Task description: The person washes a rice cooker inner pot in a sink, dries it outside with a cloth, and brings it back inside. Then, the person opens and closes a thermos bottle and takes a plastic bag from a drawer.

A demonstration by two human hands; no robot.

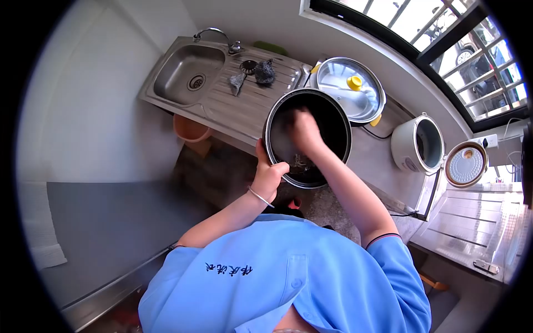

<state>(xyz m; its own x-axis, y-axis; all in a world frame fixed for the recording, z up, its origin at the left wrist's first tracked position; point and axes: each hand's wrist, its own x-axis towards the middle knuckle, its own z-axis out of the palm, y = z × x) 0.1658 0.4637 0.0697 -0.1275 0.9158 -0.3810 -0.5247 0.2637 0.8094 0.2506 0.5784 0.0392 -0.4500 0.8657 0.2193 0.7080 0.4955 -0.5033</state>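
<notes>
A deep, round black pot (336,133) is tilted toward me at the counter's front edge, so that I look into its dark inside. My left hand (268,175) is closed on the near left of its rim, with the thumb over the edge. Inside the pot is my right hand (304,130), near the wall; motion smears its fingers and I cannot make out what they hold. Some pale wet residue or suds (300,162) shows low in the pot.
To the left are a steel sink (176,71) and faucet (214,31). Scouring pads (265,72) lie on the drainboard. A glass-lidded pan (340,77) stands behind the pot, an open rice cooker (404,145) to the right. An orange basin (189,129) sits below the sink.
</notes>
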